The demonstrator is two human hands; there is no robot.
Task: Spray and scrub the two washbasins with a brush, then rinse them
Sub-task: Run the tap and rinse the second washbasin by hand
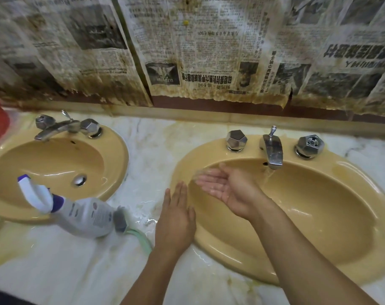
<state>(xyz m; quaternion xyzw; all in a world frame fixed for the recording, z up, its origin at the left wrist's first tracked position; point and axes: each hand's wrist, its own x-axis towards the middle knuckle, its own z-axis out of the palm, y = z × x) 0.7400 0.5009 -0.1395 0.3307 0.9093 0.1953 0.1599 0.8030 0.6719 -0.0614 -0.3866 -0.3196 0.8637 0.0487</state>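
Left grip [176,221], fingers straight and holding nothing, hovers at the near-left rim of the right washbasin [308,205]. Right grip [226,188], palm up and open, lies inside that bowl. Spray bottle [83,214] and brush [120,219] lie on the wet bench [77,271] beside the left washbasin [44,164]. Tap [273,150] runs. Rinsing appears in hand; next, water needs carrying round the bowl walls.

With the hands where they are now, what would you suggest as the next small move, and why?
Probably slide the cupped right hand under the stream from the tap to catch water for the right basin. The tap is running, that palm faces up beside the water, and spray bottle and brush lie on the counter.
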